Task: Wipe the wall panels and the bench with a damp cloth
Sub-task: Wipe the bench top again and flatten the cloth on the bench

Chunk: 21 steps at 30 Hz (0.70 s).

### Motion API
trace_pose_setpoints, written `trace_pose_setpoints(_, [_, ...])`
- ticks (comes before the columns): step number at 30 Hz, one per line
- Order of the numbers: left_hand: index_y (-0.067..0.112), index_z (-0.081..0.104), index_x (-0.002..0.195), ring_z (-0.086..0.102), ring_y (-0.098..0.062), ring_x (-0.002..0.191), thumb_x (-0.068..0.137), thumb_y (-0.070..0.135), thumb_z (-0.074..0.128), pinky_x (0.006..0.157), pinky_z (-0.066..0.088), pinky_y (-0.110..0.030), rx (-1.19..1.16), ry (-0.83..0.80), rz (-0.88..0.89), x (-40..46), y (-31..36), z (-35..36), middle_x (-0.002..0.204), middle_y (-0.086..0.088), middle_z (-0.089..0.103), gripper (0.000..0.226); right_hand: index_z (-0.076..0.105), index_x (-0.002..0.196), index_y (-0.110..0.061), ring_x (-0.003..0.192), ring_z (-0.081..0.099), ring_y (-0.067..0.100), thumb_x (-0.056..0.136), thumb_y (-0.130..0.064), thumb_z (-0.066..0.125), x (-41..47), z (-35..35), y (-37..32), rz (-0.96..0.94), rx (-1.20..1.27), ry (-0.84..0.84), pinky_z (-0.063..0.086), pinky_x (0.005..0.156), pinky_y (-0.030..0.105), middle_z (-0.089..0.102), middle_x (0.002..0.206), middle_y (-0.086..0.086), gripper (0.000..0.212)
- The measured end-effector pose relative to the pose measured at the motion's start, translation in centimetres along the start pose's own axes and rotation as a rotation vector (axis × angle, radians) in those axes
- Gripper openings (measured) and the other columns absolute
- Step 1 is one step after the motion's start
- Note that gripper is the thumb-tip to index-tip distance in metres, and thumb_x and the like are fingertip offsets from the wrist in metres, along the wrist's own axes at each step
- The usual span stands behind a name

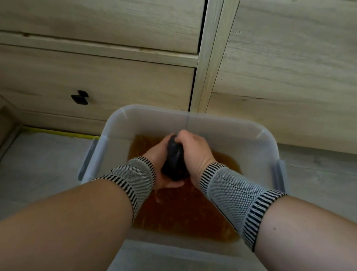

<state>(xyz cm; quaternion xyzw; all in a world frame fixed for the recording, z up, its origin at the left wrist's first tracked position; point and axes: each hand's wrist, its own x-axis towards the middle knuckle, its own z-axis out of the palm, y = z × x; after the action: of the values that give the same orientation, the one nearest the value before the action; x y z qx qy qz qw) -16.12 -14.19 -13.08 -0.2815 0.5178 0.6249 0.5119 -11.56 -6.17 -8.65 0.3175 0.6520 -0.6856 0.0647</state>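
Pale grey plank flooring [36, 163] runs up to a wall of light wood-grain panels [304, 60], with a drawer front and its small black knob [80, 97] at the far left. On the floor, just in front of the panels, sits a translucent rectangular plastic tub [268, 143] with grey clip handles, holding shallow amber-brown water [186, 214].

Over the middle of the tub both hands meet on a dark, soaked, rolled-up cloth [173, 159]. The left hand [159, 155] is curled under and around its near end, the right hand [193, 150] wraps its far end from above, and both wrists wear grey knitted bands with black stripes. By the look of it the cloth is being wrung out.

The risks follow from that. If the twist is too light, the cloth will likely stay dripping rather than damp, leaving streaks or brownish runs on the pale wood. Wringing off-centre or lifting too soon could send drips over the rim onto the floor. Pressing down on the light tub could also tip or slide it and slop the water.
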Motion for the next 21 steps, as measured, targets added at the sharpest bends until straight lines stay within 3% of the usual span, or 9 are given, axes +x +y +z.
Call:
trace_pose_setpoints(2, [0.015, 0.066, 0.118, 0.059, -0.037, 0.115, 0.069, 0.048, 0.079, 0.103, 0.047, -0.049, -0.129, -0.034, 0.014, 0.6, -0.1, -0.2, 0.122, -0.016, 0.066, 0.060, 0.067, 0.071, -0.013, 0.091, 0.065, 0.031, 0.088, -0.033, 0.057, -0.2, 0.6, -0.1, -0.041, 0.003, 0.007, 0.051, 0.093, 0.048, 0.069, 0.085, 0.013, 0.028])
trace_pose_setpoints(5, [0.006, 0.059, 0.118, 0.055, -0.038, 0.124, 0.100, 0.017, 0.054, 0.107, 0.043, -0.049, -0.031, 0.111, 0.081, 1.1, -0.1, -0.5, 0.135, -0.022, 0.058, 0.022, 0.061, 0.059, -0.012, 0.073, 0.064, 0.028, 0.091, -0.042, 0.055, 0.2, 0.7, 0.8, -0.120, -0.184, 0.097, 0.055, 0.080, 0.043, 0.066, 0.068, 0.010, 0.045])
trace_pose_setpoints(7, [-0.001, 0.052, 0.133, 0.055, -0.038, 0.125, 0.101, 0.005, 0.049, 0.104, 0.046, -0.048, 0.298, 0.222, 0.242, 2.5, -0.6, -1.3, 0.136, -0.023, 0.055, 0.033, 0.052, 0.052, -0.015, 0.063, 0.057, 0.026, 0.097, -0.046, 0.044, 0.5, 0.2, 1.4, -0.145, -0.479, 0.118, 0.049, 0.067, 0.036, 0.057, 0.059, 0.006, 0.055])
trace_pose_setpoints(10, [0.001, 0.057, 0.131, 0.060, -0.037, 0.115, 0.098, 0.039, 0.053, 0.101, 0.050, -0.046, 0.461, 0.387, 0.237, 2.4, -0.6, -1.4, 0.126, -0.021, 0.061, 0.051, 0.068, 0.089, -0.013, 0.088, 0.064, 0.030, 0.100, -0.053, 0.027, 2.4, -2.3, 3.4, -0.010, -0.726, 0.190, 0.051, 0.082, 0.037, 0.068, 0.095, 0.013, 0.058])
trace_pose_setpoints(12, [-0.003, 0.052, 0.134, 0.056, -0.038, 0.119, 0.101, 0.042, 0.047, 0.104, 0.045, -0.042, 0.463, 0.532, 0.179, 2.0, 0.0, -1.8, 0.130, -0.023, 0.057, 0.056, 0.053, 0.125, -0.010, 0.109, 0.057, 0.034, 0.101, -0.046, 0.031, 3.1, -3.8, 5.1, 0.123, -0.821, 0.148, 0.048, 0.094, 0.040, 0.056, 0.123, 0.016, 0.048])
trace_pose_setpoints(14, [-0.006, 0.045, 0.139, 0.050, -0.037, 0.127, 0.107, 0.026, 0.037, 0.107, 0.040, -0.039, 0.378, 0.583, 0.193, 1.5, 0.4, -2.3, 0.140, -0.023, 0.050, 0.045, 0.037, 0.137, -0.016, 0.110, 0.054, 0.033, 0.099, -0.027, 0.044, 3.1, -4.8, 6.6, 0.189, -0.985, -0.034, 0.049, 0.092, 0.041, 0.049, 0.126, 0.013, 0.040])
trace_pose_setpoints(17, [-0.002, 0.036, 0.147, 0.044, -0.036, 0.134, 0.107, 0.013, 0.035, 0.111, 0.037, -0.042, 0.400, 0.527, 0.160, 0.8, 0.1, -1.6, 0.149, -0.022, 0.041, 0.043, 0.036, 0.141, -0.019, 0.101, 0.058, 0.027, 0.092, -0.008, 0.054, 2.9, -4.5, 6.7, 0.238, -1.199, -0.098, 0.053, 0.087, 0.040, 0.055, 0.113, 0.006, 0.054])
trace_pose_setpoints(19, [0.004, 0.033, 0.151, 0.040, -0.039, 0.137, 0.103, 0.034, 0.048, 0.112, 0.036, -0.048, 0.358, 0.434, 0.091, 1.2, 0.0, -1.3, 0.153, -0.020, 0.037, 0.059, 0.042, 0.143, -0.012, 0.123, 0.051, 0.027, 0.096, -0.007, 0.047, 3.6, -4.4, 5.4, 0.288, -0.986, -0.070, 0.044, 0.104, 0.036, 0.052, 0.134, 0.007, 0.047])
trace_pose_setpoints(21, [0.015, 0.036, 0.151, 0.043, -0.042, 0.134, 0.093, 0.054, 0.056, 0.105, 0.041, -0.057, 0.308, 0.339, 0.023, 1.1, -0.1, -1.0, 0.152, -0.017, 0.040, 0.072, 0.063, 0.121, -0.006, 0.123, 0.051, 0.026, 0.096, -0.003, 0.040, 3.6, -3.7, 3.9, 0.234, -0.499, -0.036, 0.041, 0.106, 0.033, 0.057, 0.124, 0.006, 0.034])
